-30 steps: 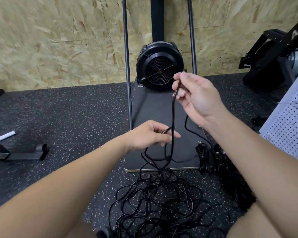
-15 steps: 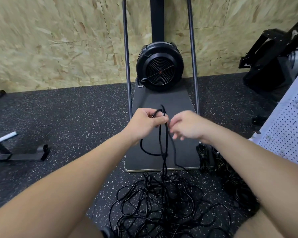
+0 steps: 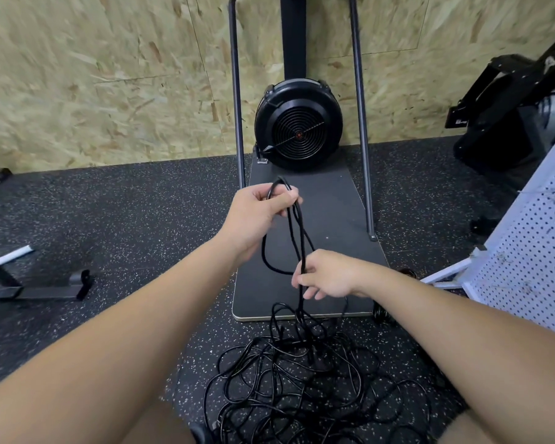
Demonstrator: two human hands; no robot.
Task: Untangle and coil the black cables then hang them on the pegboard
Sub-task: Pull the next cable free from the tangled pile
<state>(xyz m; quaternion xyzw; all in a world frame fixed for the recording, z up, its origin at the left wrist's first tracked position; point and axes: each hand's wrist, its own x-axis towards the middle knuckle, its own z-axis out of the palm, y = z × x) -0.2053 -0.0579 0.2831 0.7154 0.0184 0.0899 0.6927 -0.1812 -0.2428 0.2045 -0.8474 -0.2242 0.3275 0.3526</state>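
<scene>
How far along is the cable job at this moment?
Early. Done: nothing visibly hangs on the pegboard. In hand: the left hand holds the first loops of a black cable while the right hand pinches the strand below. Left: most cable lies in a tangled pile on the floor.

speckled black rubber floor (image 3: 125, 219), tangled black cables (image 3: 302, 389) heaped on it, fan machine's flat base board (image 3: 327, 213)

Cables (image 3: 295, 389) lie before the fan (image 3: 298, 123); pegboard (image 3: 532, 267) apparently right.
</scene>
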